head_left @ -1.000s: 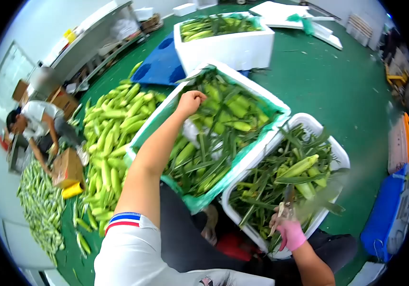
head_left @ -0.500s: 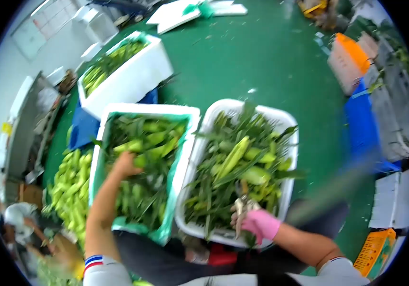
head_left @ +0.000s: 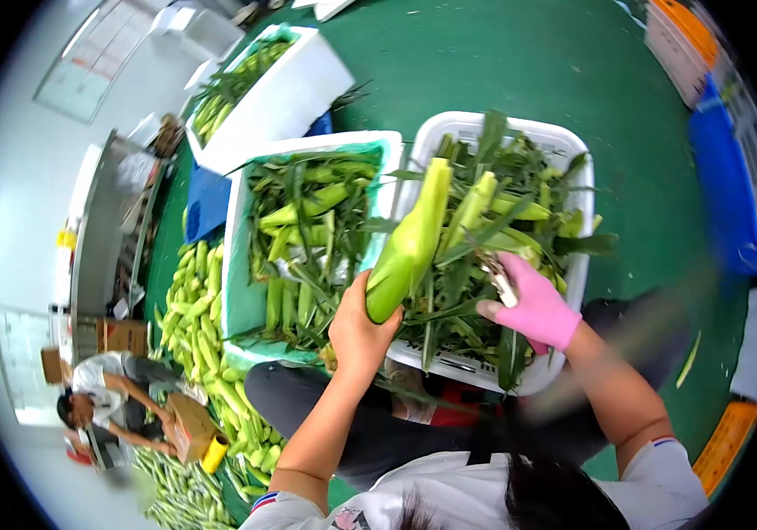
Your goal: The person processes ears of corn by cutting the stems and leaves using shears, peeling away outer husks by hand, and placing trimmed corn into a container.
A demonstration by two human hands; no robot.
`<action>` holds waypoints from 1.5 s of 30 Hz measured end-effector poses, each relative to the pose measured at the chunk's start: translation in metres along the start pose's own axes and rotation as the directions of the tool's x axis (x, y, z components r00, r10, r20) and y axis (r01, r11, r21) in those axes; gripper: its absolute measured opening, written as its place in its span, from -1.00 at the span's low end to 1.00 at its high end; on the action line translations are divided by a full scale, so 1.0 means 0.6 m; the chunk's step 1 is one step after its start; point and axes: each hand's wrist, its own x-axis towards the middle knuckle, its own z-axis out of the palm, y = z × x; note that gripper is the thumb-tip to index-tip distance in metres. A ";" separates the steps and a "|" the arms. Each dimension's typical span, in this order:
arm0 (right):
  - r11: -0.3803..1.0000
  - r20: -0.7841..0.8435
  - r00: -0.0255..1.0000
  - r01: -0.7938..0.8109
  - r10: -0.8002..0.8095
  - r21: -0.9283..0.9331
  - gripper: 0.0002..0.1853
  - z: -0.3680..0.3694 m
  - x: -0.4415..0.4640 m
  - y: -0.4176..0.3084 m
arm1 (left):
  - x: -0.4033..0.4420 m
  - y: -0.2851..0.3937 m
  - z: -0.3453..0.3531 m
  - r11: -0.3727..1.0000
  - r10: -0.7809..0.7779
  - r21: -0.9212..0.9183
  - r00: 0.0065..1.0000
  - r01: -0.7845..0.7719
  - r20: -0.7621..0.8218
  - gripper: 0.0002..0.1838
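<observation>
My left hand (head_left: 361,331) is closed around the lower end of a green ear of corn in its husk (head_left: 409,243), tilted with its pale end up. My right hand (head_left: 537,305), in a pink glove, grips white-handled pruning shears (head_left: 504,287) just right of the corn. Both hands are over or beside a white plastic basket (head_left: 582,296) heaped with leaves and husked-in ears. To its left stands a white foam box (head_left: 235,230) with a green liner, holding more corn and leaves.
A second foam box (head_left: 281,106) of corn rests on a blue support at the upper left. A corn pile (head_left: 197,327) covers the floor at left. Another person (head_left: 109,380) handles a cardboard box (head_left: 191,424) beyond it. A blue crate (head_left: 723,177) stands at right.
My left hand has come out of the foam box and now holds an ear of corn over the basket's near left side. The right hand with the shears has risen. The camera view has shifted.
</observation>
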 end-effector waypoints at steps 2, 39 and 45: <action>0.992 -0.055 0.998 0.030 -0.037 -0.122 -0.12 -0.010 0.003 0.010 | 0.002 0.045 0.005 0.989 0.091 0.110 0.995 -0.094 0.032 -0.25; 0.942 -0.325 0.889 0.336 -0.323 -0.018 -0.65 -0.073 -0.017 0.014 | 0.089 0.027 -0.047 0.839 0.449 0.059 0.749 -0.541 0.487 -0.28; 0.917 0.071 0.969 0.246 -0.236 -0.313 -0.34 -0.019 -0.005 0.009 | 0.173 0.093 -0.102 0.370 0.777 0.091 0.362 -0.924 0.515 -0.16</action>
